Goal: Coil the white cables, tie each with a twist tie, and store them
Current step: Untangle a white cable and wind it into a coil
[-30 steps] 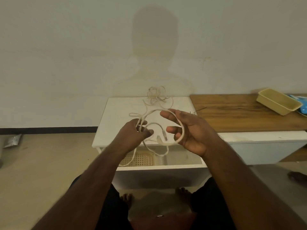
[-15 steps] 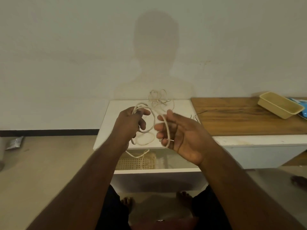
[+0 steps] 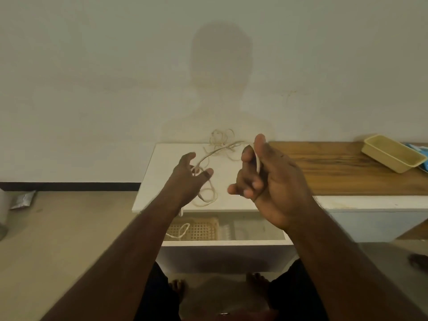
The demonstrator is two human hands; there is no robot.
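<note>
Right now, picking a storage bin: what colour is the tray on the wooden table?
Pale yellow tray, head view.

two hands (image 3: 185, 179), two cables (image 3: 222, 140), one tray (image 3: 393, 156)

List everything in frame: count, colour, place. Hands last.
white cable in hand: 1, off-white, strung between both hands, loops hanging below the left
tangled white cable pile: 1, off-white, back of the white top by the wall
white open-top cabinet: 1, white, centre
woven lattice basket: 1, tan, inside the cabinet, a cable loop over it
wooden bench top: 1, brown, right
rectangular plastic tray: 1, pale yellow, on the wood, far right
blue item: 1, behind the tray, cut off
foil packet: 1, silver, floor, left
left hand: holds cable
right hand: pinches cable
</note>
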